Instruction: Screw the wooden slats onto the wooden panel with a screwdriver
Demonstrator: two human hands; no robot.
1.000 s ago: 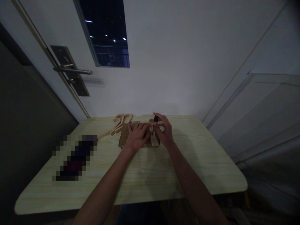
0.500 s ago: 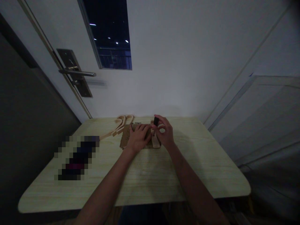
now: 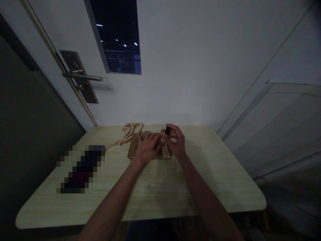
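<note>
A brown board (image 3: 132,147) lies flat near the far edge of the pale wooden table (image 3: 150,187). My left hand (image 3: 146,147) presses down on it with the fingers stretched out. My right hand (image 3: 175,142) is curled round a small dark tool (image 3: 167,130), held upright and pointing down at a light wooden piece (image 3: 165,152) at the board's right end. The tool's tip is hidden behind my fingers.
Curved light wooden strips (image 3: 127,132) lie at the back of the table, left of the board. A pixelated dark object (image 3: 81,167) sits on the left of the table. A door with a metal handle (image 3: 81,77) stands behind, at the left.
My right hand has shifted slightly on the tool and curled tighter. My left hand stays pressed on the board. The view has moved a little.
</note>
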